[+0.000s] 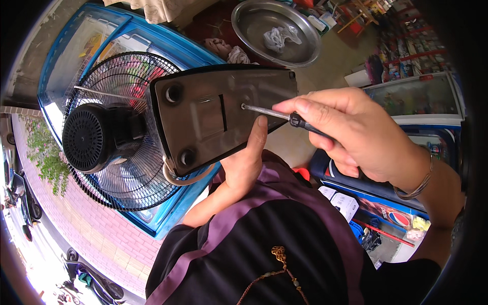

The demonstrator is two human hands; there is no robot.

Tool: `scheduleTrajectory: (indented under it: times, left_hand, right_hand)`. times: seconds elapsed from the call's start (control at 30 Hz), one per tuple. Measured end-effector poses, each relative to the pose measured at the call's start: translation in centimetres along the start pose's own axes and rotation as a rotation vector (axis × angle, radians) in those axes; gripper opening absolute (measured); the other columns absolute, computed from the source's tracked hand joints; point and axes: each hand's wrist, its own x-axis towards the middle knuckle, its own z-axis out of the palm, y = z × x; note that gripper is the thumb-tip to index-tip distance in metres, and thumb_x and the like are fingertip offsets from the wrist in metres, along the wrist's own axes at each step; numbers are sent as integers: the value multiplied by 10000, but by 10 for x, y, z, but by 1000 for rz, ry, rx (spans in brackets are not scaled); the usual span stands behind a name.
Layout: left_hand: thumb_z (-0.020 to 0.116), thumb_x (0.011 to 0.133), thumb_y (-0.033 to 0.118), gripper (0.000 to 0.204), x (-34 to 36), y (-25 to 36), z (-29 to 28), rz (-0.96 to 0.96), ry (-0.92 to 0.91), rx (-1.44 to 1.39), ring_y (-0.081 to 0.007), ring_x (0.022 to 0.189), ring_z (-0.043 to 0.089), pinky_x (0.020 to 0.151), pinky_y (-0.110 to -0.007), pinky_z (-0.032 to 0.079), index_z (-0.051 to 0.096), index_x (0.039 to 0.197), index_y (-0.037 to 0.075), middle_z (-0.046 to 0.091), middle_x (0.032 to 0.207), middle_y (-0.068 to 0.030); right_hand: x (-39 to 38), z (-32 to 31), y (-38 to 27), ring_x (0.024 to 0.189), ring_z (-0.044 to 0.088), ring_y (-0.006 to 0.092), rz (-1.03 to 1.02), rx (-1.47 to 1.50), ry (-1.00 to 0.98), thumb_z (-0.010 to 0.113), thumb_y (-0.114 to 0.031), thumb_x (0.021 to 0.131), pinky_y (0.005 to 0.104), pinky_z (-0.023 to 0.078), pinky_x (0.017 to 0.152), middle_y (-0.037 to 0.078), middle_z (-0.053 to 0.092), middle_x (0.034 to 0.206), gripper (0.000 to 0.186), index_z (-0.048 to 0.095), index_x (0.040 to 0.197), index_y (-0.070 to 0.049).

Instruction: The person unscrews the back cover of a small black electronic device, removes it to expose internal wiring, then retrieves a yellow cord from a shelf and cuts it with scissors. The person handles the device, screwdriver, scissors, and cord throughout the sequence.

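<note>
My right hand point(351, 134) is closed round a screwdriver point(300, 122) with a dark handle and metal shaft. The shaft's tip touches a small screw or hole point(242, 105) in the underside of a smoky dark fan base point(195, 117), which has round black feet and a slot. My left hand point(244, 168) grips that base from beneath, thumb on its lower edge beside the shaft. Left of the base lies the fan's wire cage point(117, 190) with a black motor housing point(85, 137) facing up. A pale cord point(173, 178) loops below the base's left end.
The fan lies over a blue-framed chest freezer point(60, 59). A steel basin point(244, 25) holding plastic bags stands behind. At right are stocked shelves point(406, 46), a glass-topped case point(419, 94) and another blue cooler point(386, 213). A pink paved walkway point(96, 239) with parked scooters runs along the left.
</note>
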Motion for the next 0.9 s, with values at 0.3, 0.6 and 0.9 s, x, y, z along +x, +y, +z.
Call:
scheduleTrajectory:
  times: [0.3,0.6,0.9]
  left_hand:
    - [678,831,43,290,1,2,-6,10,-44,165,-169,806,562,730,-290,469,567,1093,-12,607,939,-61]
    - [653,830,22,385,-3,-5,-8,-134,-77,85,-179,947,568,853,-305,454,508,1184,-22,585,1100,-88]
    - [655,812,-24,327,2,9,-6,-49,-87,177,-138,845,554,736,-270,475,539,1118,-25,592,994,-66]
  right_hand:
    - [17,-4,0,406,326,101,-243,-733,51,559,-282,938,294,316,416,-34,348,479,336,562,715,-31]
    - [31,-17,6,511,420,155,-1343,-1815,314,689,-158,702,293,315,486,14,396,599,164,583,723,-34]
    - [9,-7,6,556,480,185,-896,-1159,273,663,-137,805,288,402,530,61,490,667,210,657,943,21]
